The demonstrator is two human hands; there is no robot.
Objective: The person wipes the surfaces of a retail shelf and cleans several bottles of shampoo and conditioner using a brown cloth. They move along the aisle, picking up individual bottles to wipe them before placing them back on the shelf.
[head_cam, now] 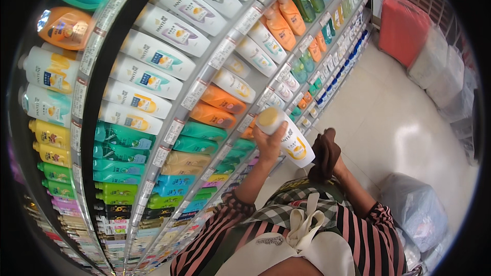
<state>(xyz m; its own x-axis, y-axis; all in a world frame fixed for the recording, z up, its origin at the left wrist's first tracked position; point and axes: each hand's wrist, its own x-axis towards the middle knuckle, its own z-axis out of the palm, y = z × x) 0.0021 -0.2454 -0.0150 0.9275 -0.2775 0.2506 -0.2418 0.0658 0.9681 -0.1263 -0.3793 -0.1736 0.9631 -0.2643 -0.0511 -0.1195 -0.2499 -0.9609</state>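
My left hand (268,143) is closed around a white Pantene bottle (296,146) with a gold-toned cap end. The bottle tilts, its cap towards the shelves and its other end towards my right hand. A dark brown cloth (324,155) hangs bunched in my right hand (338,168), whose fingers are mostly hidden behind it. Just beyond my left hand are the shelf edge (245,122) with price tags and orange bottles (213,115). More white Pantene bottles (234,84) stand on the same shelf unit.
Tiered shelves of bottles fill the left side, with green bottles (197,143) and blue bottles (174,186) among them. Tiled floor (360,103) runs along the shelves. Wrapped bundles (441,65), a red pack (404,27) and a plastic-wrapped bag (416,211) line the right side.
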